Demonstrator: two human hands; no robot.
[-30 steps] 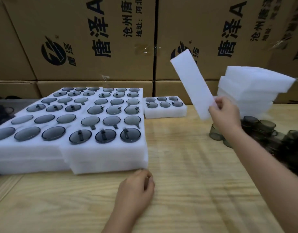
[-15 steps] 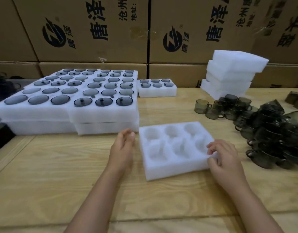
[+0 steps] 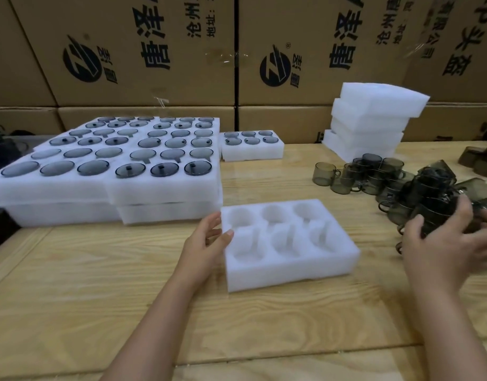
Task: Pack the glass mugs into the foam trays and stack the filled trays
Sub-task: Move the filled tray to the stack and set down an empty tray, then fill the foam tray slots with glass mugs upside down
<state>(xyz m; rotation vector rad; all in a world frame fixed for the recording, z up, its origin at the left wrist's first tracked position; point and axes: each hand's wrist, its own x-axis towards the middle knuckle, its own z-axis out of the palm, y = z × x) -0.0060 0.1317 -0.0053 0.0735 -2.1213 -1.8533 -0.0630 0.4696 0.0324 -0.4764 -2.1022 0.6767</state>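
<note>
Here, left hand (image 3: 206, 243) rests open against foam tray (image 3: 289, 273); right hand (image 3: 440, 243) grips a mug (image 3: 435, 213); tugging could topple the pile (image 3: 374, 174).

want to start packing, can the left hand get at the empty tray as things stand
Probably yes: the left hand is open right at the left edge of the empty tray, and nothing lies between them.

Light wooden table (image 3: 72, 298), pretty loaded. Mid-table sits one empty foam tray (image 3: 289, 259) with six holes. On the left is a big block of filled trays (image 3: 165, 193), two layers deep, and a single filled tray (image 3: 252, 154) sits just beside its far corner. Back right there's a pile of foam trays (image 3: 369, 125), with a heap of smoky glass mugs (image 3: 374, 174) in front.
</note>
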